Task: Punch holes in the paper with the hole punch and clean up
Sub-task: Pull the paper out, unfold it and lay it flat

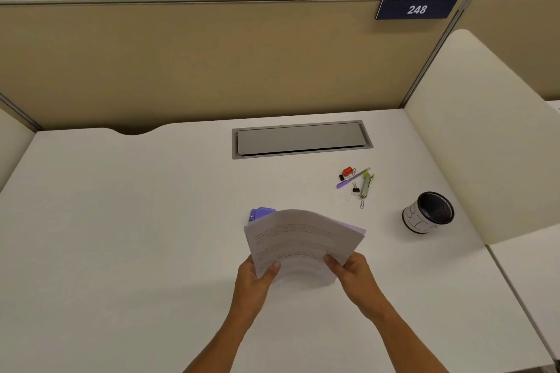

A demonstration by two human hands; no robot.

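Note:
A thin stack of printed paper (303, 239) is lifted above the white desk (136, 236), bowed upward in the middle. My left hand (257, 277) pinches its near left corner, thumb on top. My right hand (348, 271) grips its near right edge the same way. Behind the stack's far left corner, a purple hole punch (260, 213) sits on the desk, mostly hidden by the sheets.
A black mesh pen cup (428, 212) with a white label stands to the right. Pens (360, 180), binder clips and a paper clip lie scattered behind it. A grey cable hatch (301, 139) sits at the back. Cream partitions (478, 130) wall the desk.

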